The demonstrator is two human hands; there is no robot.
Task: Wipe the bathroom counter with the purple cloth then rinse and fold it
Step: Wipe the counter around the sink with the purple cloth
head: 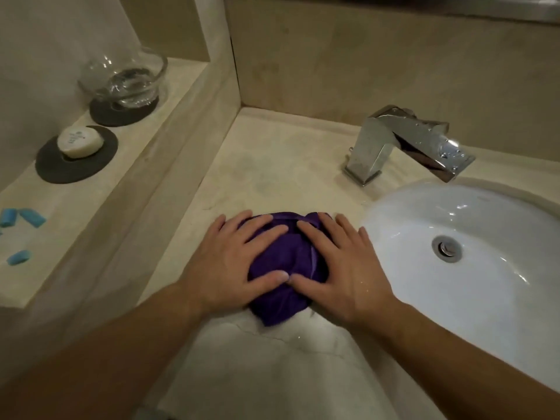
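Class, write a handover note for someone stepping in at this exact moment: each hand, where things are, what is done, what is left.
Left hand: open, flat, pressing the purple cloth.
Right hand: open, flat, pressing the same cloth.
Cloth: compact bundle on the counter, beside the sink.
Done: probably wiping and rinsing; the faucet is wet, not running.
Left: neaten the fold, then let go.

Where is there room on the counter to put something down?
Bare beige stone counter lies behind the purple cloth, left of the chrome faucet, and again in front of the cloth. The raised left ledge is crowded: glass bowl, white soap bar, blue pieces.
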